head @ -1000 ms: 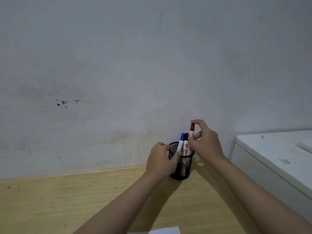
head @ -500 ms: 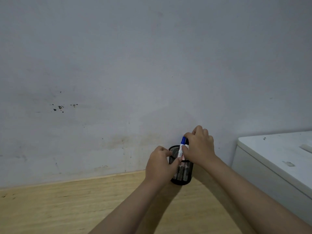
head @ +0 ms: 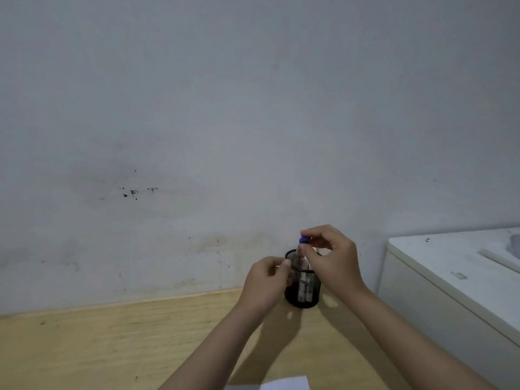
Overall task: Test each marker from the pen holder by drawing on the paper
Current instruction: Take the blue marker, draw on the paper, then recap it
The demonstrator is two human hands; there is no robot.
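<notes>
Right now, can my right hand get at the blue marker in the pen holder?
Probably yes. The right hand has its fingertips pinched at the blue marker's cap above the pen holder, nothing between them; the left hand is beside the holder.

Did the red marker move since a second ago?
Yes. It stood above the pen holder rim in the right hand; now it is down inside, and only a blue cap shows above.

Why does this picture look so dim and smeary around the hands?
Head view: the light is low and flat, the wall grey; the right hand and the blue marker cap are motion-blurred; the pen holder and both arms cast soft shadows on the wooden desk; wide-angle bowing curves the desk's back edge.
</notes>
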